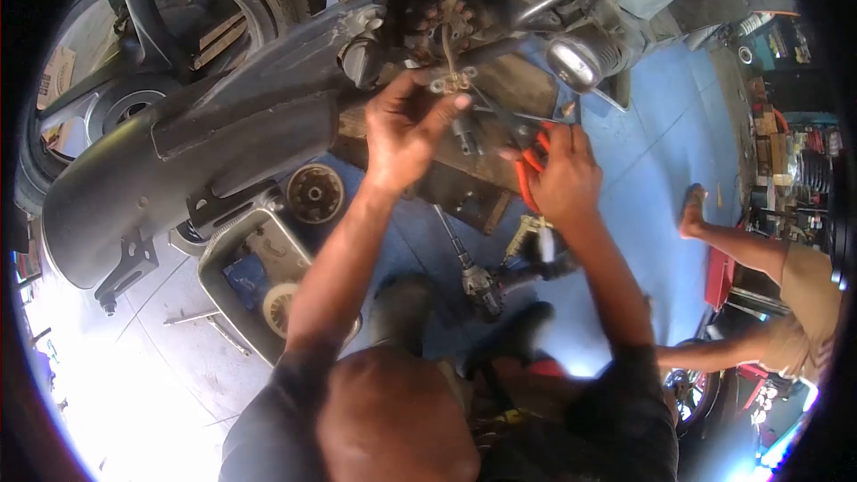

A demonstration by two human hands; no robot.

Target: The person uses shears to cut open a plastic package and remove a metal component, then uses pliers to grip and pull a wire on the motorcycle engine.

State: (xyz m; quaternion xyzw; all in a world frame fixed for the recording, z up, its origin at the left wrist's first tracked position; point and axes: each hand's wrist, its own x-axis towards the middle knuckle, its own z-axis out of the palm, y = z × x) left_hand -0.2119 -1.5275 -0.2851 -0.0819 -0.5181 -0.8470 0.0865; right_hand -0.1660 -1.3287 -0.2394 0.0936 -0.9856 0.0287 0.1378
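My left hand [402, 138] pinches a small metal bracket-like fitting [457, 82] between thumb and fingers, where a brown cable [452, 46] comes down to it. Red-handled pliers [528, 180] are gripped in my right hand [569, 178], fingers wrapped round the handles. Their dark, slim jaws slant up and left, with the tips close by the fitting. Just below the left fingertips, a short dark cylindrical piece [462, 138] overlaps a worn wooden block [446, 161]. Greasy machine parts [437, 13] of a motorcycle sit directly above the hands.
A motorcycle wheel [143, 54] and long dark mudguard [214, 138] fill the upper left. Below lie a tray [214, 290] with parts, a round metal drum [315, 194] and a power tool [482, 290]. Another person's leg [750, 250] and stocked shelves [803, 161] are at right.
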